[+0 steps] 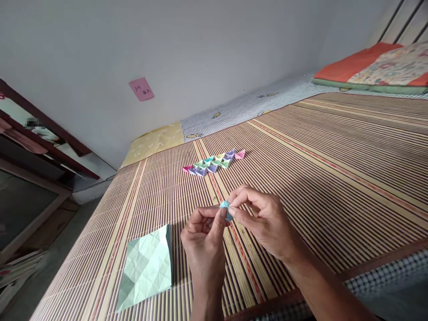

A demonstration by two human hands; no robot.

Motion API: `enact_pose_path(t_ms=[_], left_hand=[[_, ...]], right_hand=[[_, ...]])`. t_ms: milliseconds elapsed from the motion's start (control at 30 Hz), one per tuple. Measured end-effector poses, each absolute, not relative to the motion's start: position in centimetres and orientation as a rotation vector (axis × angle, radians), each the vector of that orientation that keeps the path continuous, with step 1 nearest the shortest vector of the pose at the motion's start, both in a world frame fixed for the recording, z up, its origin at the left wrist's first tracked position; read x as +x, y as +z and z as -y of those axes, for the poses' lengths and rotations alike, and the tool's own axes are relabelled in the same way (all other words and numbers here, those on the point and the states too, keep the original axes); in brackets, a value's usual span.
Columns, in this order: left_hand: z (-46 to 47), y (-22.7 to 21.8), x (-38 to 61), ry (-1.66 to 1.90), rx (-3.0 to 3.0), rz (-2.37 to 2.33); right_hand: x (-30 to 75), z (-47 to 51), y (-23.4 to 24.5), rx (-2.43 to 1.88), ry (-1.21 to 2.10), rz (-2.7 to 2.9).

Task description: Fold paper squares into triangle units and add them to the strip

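A small teal folded paper piece point(226, 208) is pinched between both hands above the striped bamboo mat point(334, 169). My left hand point(203, 238) grips it from the left with thumb and forefinger closed. My right hand point(262, 218) pinches it from the right, fingers curled over it. Most of the piece is hidden by the fingertips. Beyond the hands, several small folded paper pieces point(214, 162) in pink, purple, green and blue lie in a tight row on the mat. A creased pale green paper sheet point(147, 267) lies flat to the left of my left hand.
The mat covers a bed along a white wall with a pink sticky note point(141, 88). An orange and floral pillow point(377, 67) lies at the far right. A dark wooden cabinet point(30, 169) stands left of the bed. The bed's wooden edge point(384, 258) runs near my right arm.
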State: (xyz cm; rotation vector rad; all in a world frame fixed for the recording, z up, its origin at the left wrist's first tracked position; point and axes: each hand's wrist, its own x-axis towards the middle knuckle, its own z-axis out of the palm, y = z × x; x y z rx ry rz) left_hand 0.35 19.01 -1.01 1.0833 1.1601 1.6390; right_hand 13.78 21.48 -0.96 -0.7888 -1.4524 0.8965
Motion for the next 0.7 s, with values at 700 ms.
enact_pose_path(t_ms=[700], left_hand=[[-18.71,-1.06,1.07,1.831,1.171,-1.353]], right_hand=[[13.31,-20.97,-0.6,-0.884,1.023,1.452]])
